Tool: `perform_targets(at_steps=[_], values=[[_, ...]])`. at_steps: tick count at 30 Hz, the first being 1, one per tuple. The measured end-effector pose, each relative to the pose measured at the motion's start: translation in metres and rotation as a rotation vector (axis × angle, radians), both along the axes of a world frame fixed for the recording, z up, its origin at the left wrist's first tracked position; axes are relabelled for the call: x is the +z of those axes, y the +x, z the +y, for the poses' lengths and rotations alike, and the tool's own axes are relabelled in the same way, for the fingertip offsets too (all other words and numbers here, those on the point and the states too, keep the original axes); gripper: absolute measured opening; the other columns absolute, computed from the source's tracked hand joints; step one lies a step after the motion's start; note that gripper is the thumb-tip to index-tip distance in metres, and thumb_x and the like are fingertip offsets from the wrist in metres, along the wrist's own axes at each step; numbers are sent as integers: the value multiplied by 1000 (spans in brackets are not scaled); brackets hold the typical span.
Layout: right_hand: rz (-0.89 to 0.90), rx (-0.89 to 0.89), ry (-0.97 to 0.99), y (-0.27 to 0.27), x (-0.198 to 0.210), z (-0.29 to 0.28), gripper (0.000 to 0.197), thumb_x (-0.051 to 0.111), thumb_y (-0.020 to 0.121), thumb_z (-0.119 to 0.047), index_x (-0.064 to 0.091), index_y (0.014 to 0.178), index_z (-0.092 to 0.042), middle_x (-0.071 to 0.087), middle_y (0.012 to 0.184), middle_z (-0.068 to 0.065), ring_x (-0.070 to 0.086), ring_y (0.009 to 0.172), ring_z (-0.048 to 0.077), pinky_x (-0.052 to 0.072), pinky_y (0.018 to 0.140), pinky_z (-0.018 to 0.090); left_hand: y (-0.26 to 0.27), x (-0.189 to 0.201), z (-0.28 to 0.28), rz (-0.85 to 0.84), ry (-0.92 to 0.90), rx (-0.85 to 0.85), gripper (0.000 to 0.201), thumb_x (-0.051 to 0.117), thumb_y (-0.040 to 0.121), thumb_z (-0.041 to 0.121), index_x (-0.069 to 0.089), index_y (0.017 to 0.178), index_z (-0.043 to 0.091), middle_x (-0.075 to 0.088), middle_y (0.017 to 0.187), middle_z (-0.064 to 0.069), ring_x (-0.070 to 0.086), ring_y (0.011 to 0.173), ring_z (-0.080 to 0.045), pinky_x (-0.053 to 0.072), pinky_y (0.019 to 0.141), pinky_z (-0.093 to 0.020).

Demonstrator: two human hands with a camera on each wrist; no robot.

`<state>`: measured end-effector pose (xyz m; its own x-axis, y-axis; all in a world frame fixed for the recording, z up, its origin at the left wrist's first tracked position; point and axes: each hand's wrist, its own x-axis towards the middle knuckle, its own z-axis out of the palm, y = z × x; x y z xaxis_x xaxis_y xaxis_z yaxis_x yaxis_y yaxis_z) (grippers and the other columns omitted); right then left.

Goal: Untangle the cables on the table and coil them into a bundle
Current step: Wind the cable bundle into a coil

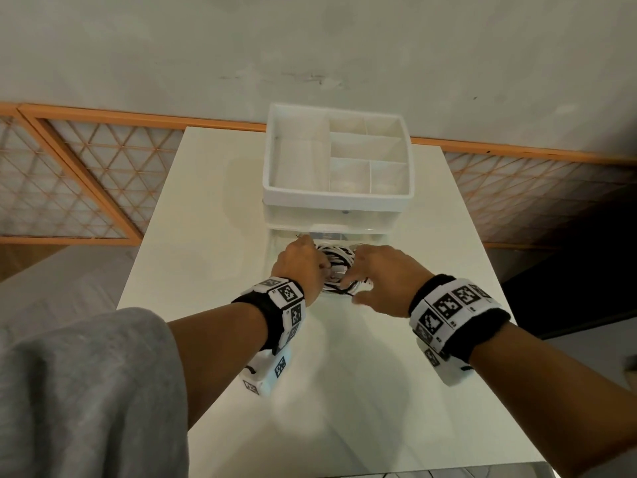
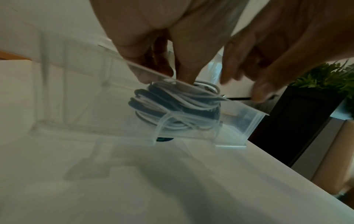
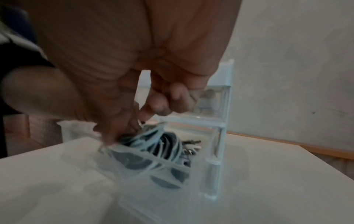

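A coiled bundle of black and white cables (image 1: pixel 336 262) sits inside a clear plastic drawer (image 1: pixel 375 239) pulled out from the bottom of a white organizer (image 1: pixel 337 198). My left hand (image 1: pixel 310 265) reaches into the drawer from the left, with its fingers curled onto the coil. My right hand (image 1: pixel 365 277) comes in from the right and pinches loops at the near side of the coil. In the left wrist view the bundle (image 2: pixel 172 109) shows through the drawer wall (image 2: pixel 247 121). The right wrist view is blurred; the bundle (image 3: pixel 153 145) shows under the fingers, with plug ends at its far side.
The organizer's top tray has several empty compartments. It stands at the back of the white table (image 1: pixel 344 374). Orange lattice panels (image 1: pixel 86 184) lean along the wall behind. Off the table's right edge are a dark cabinet (image 2: pixel 298 121) and a green plant (image 2: pixel 325 75).
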<state>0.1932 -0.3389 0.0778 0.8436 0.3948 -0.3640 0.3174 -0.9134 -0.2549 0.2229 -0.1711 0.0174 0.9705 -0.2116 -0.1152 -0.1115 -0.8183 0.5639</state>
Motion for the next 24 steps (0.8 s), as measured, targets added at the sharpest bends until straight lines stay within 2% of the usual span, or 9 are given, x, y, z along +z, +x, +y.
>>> perform_targets(at_steps=[3,6,10,12,15,17,19,22,24], values=[[-41,-87,58,3,-12,-12,27,59,88,-6,79,93,-24,51,90,-10,61,96,24,49,82,34,4,-5,0,-1,44,-28,26,64,88,37,77,100,17,59,103,-6,59,94,-28,41,70,-30],[-156,-121,180,-3,-22,-13,23,57,81,-7,75,90,-18,58,89,-4,61,83,23,53,78,38,4,-9,1,3,117,-86,28,57,90,34,74,98,12,56,98,-4,59,90,-27,37,66,-30],[-87,-41,251,-18,-23,5,32,68,85,-24,69,116,-23,56,105,-3,49,90,12,46,89,30,-1,-3,4,58,120,-147,30,50,90,29,68,99,8,57,103,-7,54,84,-24,37,65,-30],[-28,-30,156,-13,-24,6,32,68,87,-13,70,118,-21,60,108,1,55,99,18,46,92,32,-5,6,6,86,93,-216,29,48,93,24,68,104,6,54,111,-9,54,94,-26,39,74,-29],[10,-113,75,-6,-20,0,26,66,87,-5,75,106,-19,66,100,-1,61,96,22,49,84,28,-12,19,13,90,55,-340,27,51,94,18,69,109,5,50,115,-13,48,109,-25,33,88,-24],[2,-116,50,-10,-17,3,27,64,88,-7,71,112,-19,64,108,2,59,103,24,47,86,28,-12,20,17,87,71,-380,30,53,95,23,69,113,6,51,116,-13,45,112,-24,33,94,-26],[-49,-93,30,-21,-19,12,41,65,88,-12,56,128,-18,55,122,4,57,109,27,47,90,32,-10,17,16,91,103,-384,30,52,98,28,70,111,8,52,112,-9,43,110,-22,33,93,-26],[-212,-112,10,-35,-33,26,70,66,85,-4,33,145,-17,44,128,10,60,99,31,55,76,38,-7,12,11,74,95,-323,19,54,97,23,66,103,10,45,105,-4,48,100,-24,36,80,-16],[-331,-98,-45,-39,-46,30,66,65,79,3,44,140,-9,47,123,14,61,93,30,54,64,35,-5,6,8,49,119,-282,19,53,94,21,64,104,8,47,112,-8,53,98,-26,44,83,-27]])
